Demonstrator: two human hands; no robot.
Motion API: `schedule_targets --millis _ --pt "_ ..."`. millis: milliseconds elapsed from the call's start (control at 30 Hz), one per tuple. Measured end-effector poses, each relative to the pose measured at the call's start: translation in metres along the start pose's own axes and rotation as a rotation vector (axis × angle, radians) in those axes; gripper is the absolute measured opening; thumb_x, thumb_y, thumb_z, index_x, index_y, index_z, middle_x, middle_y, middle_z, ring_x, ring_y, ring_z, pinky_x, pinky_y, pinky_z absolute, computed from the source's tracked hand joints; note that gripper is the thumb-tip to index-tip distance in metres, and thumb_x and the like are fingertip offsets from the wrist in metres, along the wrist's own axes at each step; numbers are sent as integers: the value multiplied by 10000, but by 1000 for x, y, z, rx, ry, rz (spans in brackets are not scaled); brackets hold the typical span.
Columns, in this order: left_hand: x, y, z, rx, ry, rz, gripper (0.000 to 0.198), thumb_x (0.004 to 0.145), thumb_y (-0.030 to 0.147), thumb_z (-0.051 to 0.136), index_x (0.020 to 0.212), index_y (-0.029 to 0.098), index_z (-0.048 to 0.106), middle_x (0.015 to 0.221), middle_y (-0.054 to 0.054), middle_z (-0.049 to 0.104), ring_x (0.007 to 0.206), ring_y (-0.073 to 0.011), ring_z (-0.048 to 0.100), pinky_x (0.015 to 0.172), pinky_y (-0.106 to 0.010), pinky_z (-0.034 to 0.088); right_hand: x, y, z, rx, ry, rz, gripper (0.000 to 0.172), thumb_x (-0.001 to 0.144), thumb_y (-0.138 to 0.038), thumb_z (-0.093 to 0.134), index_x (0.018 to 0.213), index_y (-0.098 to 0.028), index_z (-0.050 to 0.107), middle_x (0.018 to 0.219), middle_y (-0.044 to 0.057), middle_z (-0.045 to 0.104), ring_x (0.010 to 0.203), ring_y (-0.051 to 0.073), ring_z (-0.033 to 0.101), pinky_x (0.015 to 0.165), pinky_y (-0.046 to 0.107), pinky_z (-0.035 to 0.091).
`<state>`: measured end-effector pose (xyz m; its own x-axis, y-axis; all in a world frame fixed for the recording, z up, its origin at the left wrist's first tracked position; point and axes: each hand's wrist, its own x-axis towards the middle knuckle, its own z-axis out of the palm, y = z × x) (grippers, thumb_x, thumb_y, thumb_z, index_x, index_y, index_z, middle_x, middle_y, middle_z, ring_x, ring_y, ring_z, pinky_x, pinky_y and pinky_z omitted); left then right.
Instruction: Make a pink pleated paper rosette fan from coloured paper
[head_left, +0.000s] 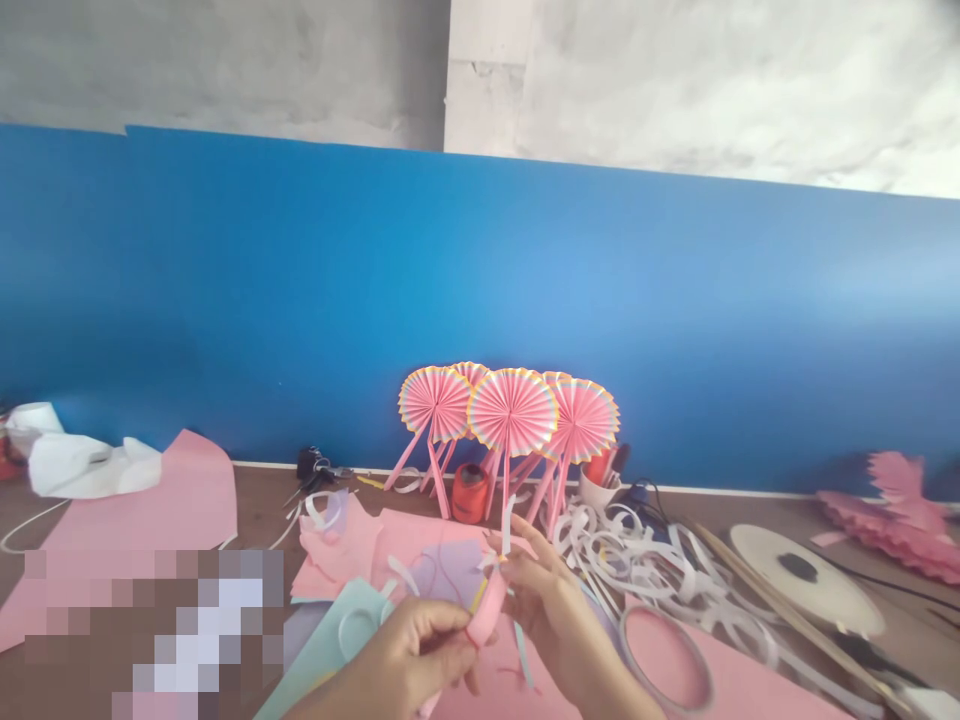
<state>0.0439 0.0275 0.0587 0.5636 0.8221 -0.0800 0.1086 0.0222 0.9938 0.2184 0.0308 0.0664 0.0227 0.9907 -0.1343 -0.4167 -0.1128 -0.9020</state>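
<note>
Low in the head view, my left hand [424, 655] pinches a folded pink paper strip [489, 605] with a yellow edge between thumb and fingers. My right hand [544, 590] is at the strip's upper end, its fingers closed around that part near a narrow white strip [507, 525] that stands upward. Pink sheets, a lilac piece [442, 570] and a light teal piece [360, 615] lie under and beside the hands. Beyond them stand several pleated pink paper fans [513, 412] on pink strip legs.
A red round object [470, 494] sits under the fans. To the right are tangled white strips [645, 560], a tape ring [667, 660], a wooden stick [795, 610] and a pale disc [806, 580]. White material [94, 466] lies left; a blue panel [300, 300] stands behind.
</note>
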Motion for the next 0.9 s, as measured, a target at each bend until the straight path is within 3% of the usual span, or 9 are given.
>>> schedule_targets --millis 100,200,233,300,433,600,667,733,900 --pt "1 3 -5 37 -38 -35 289 793 416 556 731 154 661 628 -13 647 613 -136 518 617 -239 364 8 -4 -9 -277 85 -158 438 773 -366 597 1174 -210 517 982 87 613 915 257 610 754 393 505" --pt "6 1 -9 88 32 -97 216 750 327 544 662 149 629 584 -16 645 544 -125 492 546 -233 330 5 -19 -17 -694 275 -626 228 744 -382 641 907 -226 610 1105 92 570 1089 285 517 846 384 456" --pt "7 1 -9 86 59 -125 163 724 291 547 706 151 628 574 -11 649 530 -125 491 539 -232 331 0 -25 -17 -799 262 -744 152 751 -356 639 810 -220 601 1119 90 562 1085 277 513 856 371 442" --pt "9 2 -9 69 109 -172 154 677 226 550 805 160 603 562 4 657 520 -125 498 540 -230 345 -14 -35 -13 -930 35 -785 88 826 -257 550 749 -218 566 899 45 598 860 195 571 747 296 452" --pt "7 6 -5 104 155 -224 100 653 170 523 752 178 540 536 16 638 491 -115 481 498 -217 319 -36 -36 1 -1113 -316 -601 144 773 -91 533 697 -214 542 653 -31 571 588 113 522 555 206 394" --pt "7 3 -5 240 256 -228 84 654 145 464 703 183 521 599 -19 688 469 -112 446 469 -220 287 -40 -20 3 -1278 -272 -994 181 772 -68 481 664 -208 520 596 -18 563 567 126 498 583 247 351" --pt "7 0 -5 254 264 -225 93 656 150 458 715 182 522 614 -23 696 464 -114 450 466 -221 289 -43 -18 3 -1277 -374 -905 187 744 -44 486 677 -213 531 619 -20 585 569 117 511 582 226 367" --pt "7 0 -4 237 241 -244 98 657 162 454 720 184 526 597 -5 679 424 -104 424 444 -219 274 -45 -19 6 -1259 -451 -687 191 709 -33 496 701 -215 551 678 -15 624 609 115 552 597 203 399" --pt "3 7 -2 141 156 -246 134 622 149 477 746 188 511 609 -6 685 500 -122 500 496 -227 344 -34 -26 10 -1320 -267 -290 173 763 -85 468 743 -193 602 779 22 663 744 160 603 650 233 428"
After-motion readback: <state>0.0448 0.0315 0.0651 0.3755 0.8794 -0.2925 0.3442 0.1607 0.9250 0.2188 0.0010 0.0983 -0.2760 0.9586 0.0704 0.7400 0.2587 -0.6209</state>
